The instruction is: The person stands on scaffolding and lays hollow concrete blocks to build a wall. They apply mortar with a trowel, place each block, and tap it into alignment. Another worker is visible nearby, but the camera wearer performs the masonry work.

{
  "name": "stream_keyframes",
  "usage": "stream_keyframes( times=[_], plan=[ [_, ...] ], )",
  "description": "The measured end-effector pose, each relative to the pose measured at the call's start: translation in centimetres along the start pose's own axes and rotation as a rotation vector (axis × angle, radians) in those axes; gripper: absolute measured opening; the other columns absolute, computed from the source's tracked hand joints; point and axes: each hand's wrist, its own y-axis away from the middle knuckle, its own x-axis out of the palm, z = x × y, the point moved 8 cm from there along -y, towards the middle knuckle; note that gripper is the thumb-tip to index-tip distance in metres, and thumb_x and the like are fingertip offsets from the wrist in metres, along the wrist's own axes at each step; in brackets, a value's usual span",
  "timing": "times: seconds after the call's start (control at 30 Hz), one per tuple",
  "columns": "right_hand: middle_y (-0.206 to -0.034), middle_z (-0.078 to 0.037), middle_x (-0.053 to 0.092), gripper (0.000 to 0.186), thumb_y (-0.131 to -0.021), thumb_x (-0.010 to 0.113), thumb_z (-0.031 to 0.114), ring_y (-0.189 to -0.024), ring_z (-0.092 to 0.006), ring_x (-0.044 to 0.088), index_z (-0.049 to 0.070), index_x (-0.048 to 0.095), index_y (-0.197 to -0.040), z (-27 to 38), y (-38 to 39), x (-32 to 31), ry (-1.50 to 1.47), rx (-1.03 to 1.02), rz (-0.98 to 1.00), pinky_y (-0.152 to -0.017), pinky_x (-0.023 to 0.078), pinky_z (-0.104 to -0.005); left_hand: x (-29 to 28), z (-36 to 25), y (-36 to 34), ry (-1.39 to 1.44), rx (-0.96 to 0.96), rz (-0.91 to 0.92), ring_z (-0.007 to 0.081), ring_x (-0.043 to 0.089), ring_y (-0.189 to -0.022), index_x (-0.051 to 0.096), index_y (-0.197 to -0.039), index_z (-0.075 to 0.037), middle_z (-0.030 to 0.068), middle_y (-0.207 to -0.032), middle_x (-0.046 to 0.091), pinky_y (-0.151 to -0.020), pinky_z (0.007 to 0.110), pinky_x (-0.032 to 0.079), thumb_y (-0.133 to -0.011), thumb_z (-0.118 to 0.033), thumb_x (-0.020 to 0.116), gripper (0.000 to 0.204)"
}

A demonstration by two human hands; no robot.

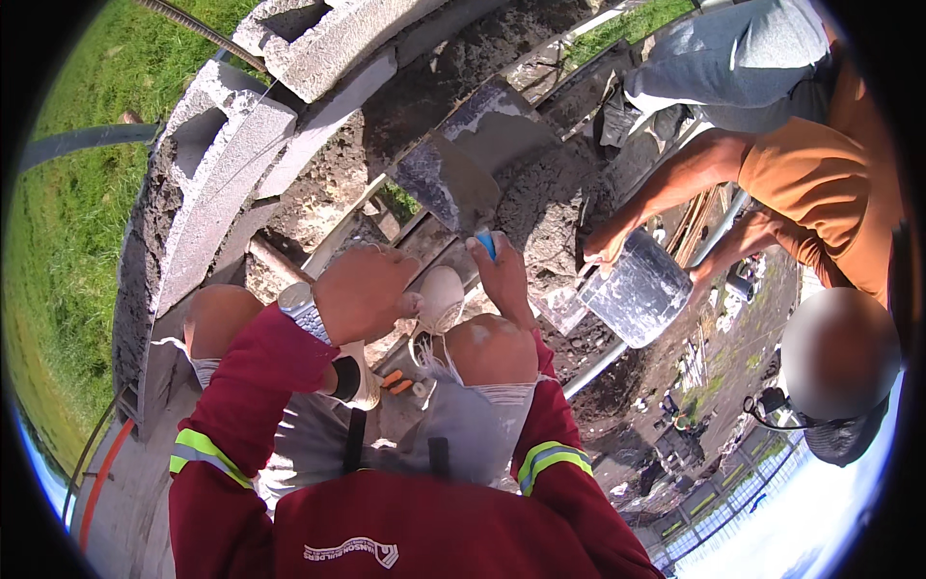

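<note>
My left hand (362, 294), a watch (303, 311) at its wrist, is held over the boards with its fingers curled; what they hold, if anything, is hidden. Close to its right, my right hand (503, 280) is closed around a blue-handled tool (486, 244), mostly covered by the fingers. Just beyond the handle lies a dusty, mortar-smeared plate (449, 181). Wet grey mortar (550, 207) is heaped to its right. A co-worker's two hands hold a grey, mortar-stained bucket (639, 289) tilted beside that heap.
Hollow concrete blocks (227, 179) form a wall on the left, with a steel bar (198, 27) above. My bent knees and a pale shoe (442, 294) are close below the hands. The co-worker in an orange shirt (815, 179) leans in from the right. Grass (77, 203) lies beyond the wall.
</note>
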Motion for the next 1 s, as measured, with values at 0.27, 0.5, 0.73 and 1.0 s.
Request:
stream_keyframes(
  times=[0.27, 0.5, 0.73, 1.0],
  plan=[
    [-0.079, -0.021, 0.069, 0.05, -0.098, 0.071, 0.049, -0.074, -0.0357, 0.068, 0.001, 0.067, -0.114, -4.8, 2.0, -1.6, -0.129, -0.017, -0.179, -0.073, 0.052, -0.0459, 2.7, 4.0, -7.1, -0.18, 0.01, 0.131, 0.0426, 0.067, -0.112, 0.065, -0.13, -0.002, 0.0238, -0.118, 0.071, -0.097, 0.052, 0.052, -0.096, -0.043, 0.067, 0.054],
    [-0.095, -0.029, 0.072, 0.053, -0.096, 0.071, 0.051, -0.094, -0.0481, 0.071, 0.003, 0.066, -0.118, -12.2, 11.6, 1.0, -0.133, 0.287, -0.209, -0.077, 0.052, -0.0536, 5.1, 7.0, -13.7, -0.175, 0.077, 0.142, 0.0446, 0.065, -0.119, 0.065, -0.132, 0.001, 0.0278, -0.125, 0.07, -0.102, 0.051, 0.051, -0.097, -0.044, 0.067, 0.058],
    [-0.093, -0.028, 0.073, 0.051, -0.099, 0.065, 0.049, -0.09, -0.0508, 0.07, 0.001, 0.065, -0.114, -23.3, 18.2, -1.2, -0.282, 0.425, -0.81, -0.078, 0.052, -0.0554, 6.1, 8.9, -16.6, -0.08, 0.143, 0.128, 0.0425, 0.064, -0.125, 0.064, -0.137, 0.002, 0.0272, -0.134, 0.067, -0.107, 0.047, 0.049, -0.096, -0.043, 0.069, 0.061],
    [-0.115, -0.034, 0.071, 0.055, -0.094, 0.066, 0.048, -0.113, -0.0513, 0.066, -0.003, 0.068, -0.115, -40.8, 12.5, -11.1, -0.033, 0.755, -0.817, -0.095, 0.051, -0.0561, 5.2, 14.7, -15.8, -0.173, 0.012, 0.107, 0.0437, 0.062, -0.128, 0.06, -0.141, 0.005, 0.0287, -0.137, 0.065, -0.11, 0.048, 0.048, -0.096, -0.041, 0.067, 0.064]
  ],
)
